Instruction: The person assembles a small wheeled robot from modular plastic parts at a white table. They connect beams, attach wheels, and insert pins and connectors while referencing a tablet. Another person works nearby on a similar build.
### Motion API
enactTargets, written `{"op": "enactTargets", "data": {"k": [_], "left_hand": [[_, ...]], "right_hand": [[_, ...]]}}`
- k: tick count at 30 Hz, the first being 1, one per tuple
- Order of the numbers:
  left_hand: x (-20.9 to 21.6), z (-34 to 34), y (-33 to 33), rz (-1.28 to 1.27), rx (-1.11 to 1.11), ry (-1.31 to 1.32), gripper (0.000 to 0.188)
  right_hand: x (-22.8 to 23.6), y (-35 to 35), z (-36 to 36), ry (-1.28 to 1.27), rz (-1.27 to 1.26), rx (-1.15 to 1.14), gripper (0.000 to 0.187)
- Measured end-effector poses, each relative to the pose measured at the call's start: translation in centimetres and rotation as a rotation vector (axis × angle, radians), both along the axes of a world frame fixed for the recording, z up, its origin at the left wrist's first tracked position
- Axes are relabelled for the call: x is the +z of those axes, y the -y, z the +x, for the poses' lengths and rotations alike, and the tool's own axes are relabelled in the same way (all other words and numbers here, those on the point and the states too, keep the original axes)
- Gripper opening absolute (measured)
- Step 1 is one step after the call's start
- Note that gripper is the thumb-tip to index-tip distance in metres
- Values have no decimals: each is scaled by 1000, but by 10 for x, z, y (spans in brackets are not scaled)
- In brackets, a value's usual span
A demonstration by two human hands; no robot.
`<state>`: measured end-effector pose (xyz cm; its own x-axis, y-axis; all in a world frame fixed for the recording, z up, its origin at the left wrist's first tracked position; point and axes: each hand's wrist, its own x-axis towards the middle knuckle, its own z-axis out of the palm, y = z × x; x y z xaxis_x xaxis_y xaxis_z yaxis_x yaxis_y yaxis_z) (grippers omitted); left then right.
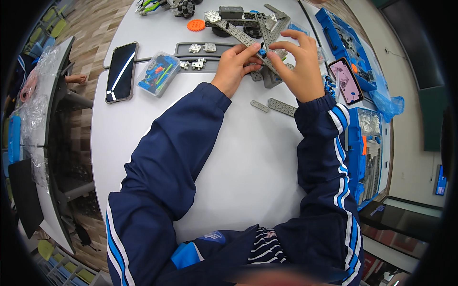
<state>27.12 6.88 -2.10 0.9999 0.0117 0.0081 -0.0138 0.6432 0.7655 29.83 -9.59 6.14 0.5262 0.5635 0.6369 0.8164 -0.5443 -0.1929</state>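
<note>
A long grey perforated beam (238, 35) slants across a partly built plastic construction model (274, 28) at the far side of the table. My left hand (232, 69) is closed on this beam, its thumb on top and its fingers curled beneath. Beside that thumb, a small blue connector (262, 52) with a black pin sits on the beam. From the other side my right hand (303, 62) pinches at the connector with thumb and index finger, the other fingers raised. Below the hands lie a short grey beam (260, 106) and a wider perforated strip (282, 107).
To the left are a dark phone (121, 71) and a clear box of small coloured parts (158, 74). White connectors (196, 64) and an orange gear (196, 25) lie farther back. At right stand another phone (346, 80) and blue parts cases (354, 157).
</note>
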Motion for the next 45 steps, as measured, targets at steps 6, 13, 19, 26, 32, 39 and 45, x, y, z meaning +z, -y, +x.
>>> {"op": "enactTargets", "data": {"k": [6,13,19,26,32,39,45], "left_hand": [[-1,0,-1,-5,-12,15,28],[2,-3,0,-6,8,38,27],[3,-4,0,-60,-35,44,30],[4,-6,6,176,-84,47,31],[5,-7,4,161,-120,23,35],[6,-10,4,165,-101,19,39],[7,-10,4,153,-135,33,40]], "right_hand": [[-14,-17,-5,29,-41,-107,16],[-22,-25,-10,5,49,-136,15],[2,-22,-10,29,175,34,15],[45,31,-5,-346,-57,103,21],[26,32,8,-348,-70,145,21],[23,35,11,-340,-52,138,20],[20,32,10,-284,-15,162,18]]}}
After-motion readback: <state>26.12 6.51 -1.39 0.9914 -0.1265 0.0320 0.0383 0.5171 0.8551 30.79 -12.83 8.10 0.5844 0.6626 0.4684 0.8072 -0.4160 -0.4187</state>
